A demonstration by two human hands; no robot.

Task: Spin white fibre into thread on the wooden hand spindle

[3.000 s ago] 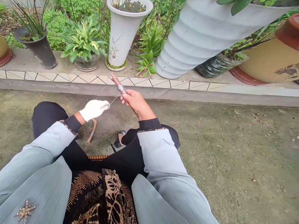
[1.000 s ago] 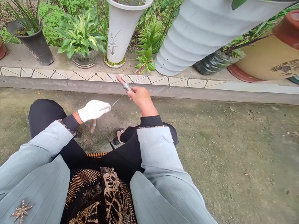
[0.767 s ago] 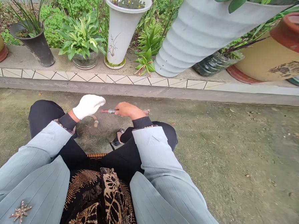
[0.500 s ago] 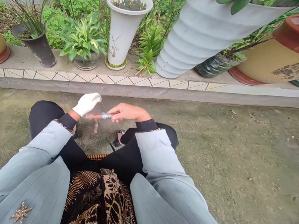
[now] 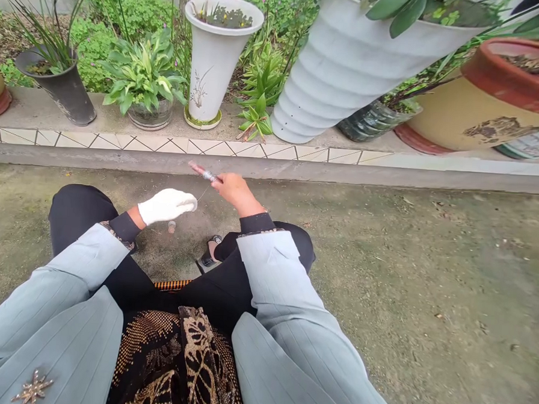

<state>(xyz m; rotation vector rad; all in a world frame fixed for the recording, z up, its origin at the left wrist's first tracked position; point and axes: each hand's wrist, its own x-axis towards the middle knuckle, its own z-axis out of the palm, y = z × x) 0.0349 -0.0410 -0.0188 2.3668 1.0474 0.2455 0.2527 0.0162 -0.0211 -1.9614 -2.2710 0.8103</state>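
Observation:
My right hand [image 5: 234, 191], bare, is closed around one end of a reddish stick [image 5: 198, 169] with silvery wire [image 5: 210, 176] wound on its middle. The stick's free end points up and to the left, above the concrete. From the winding a thin strand runs down to my left hand [image 5: 168, 206], which wears a white knitted glove. Its fingers are closed in a pinch on that strand. Just under the glove, a small reddish piece with a pale end [image 5: 172, 226] shows against the ground, partly hidden.
Ahead runs a low tiled ledge [image 5: 137, 143] lined with potted plants. Among them are a white tapered pot [image 5: 216, 66], a large ribbed white pot [image 5: 330, 72] and a tan pot with a red rim [image 5: 473, 104]. My bent knees flank the concrete ground [image 5: 405, 281].
My right hand has swung the wound stick up and away, tilting it from level to slanted. My gloved left hand has moved right and lower, below the stick. The strand still links them.

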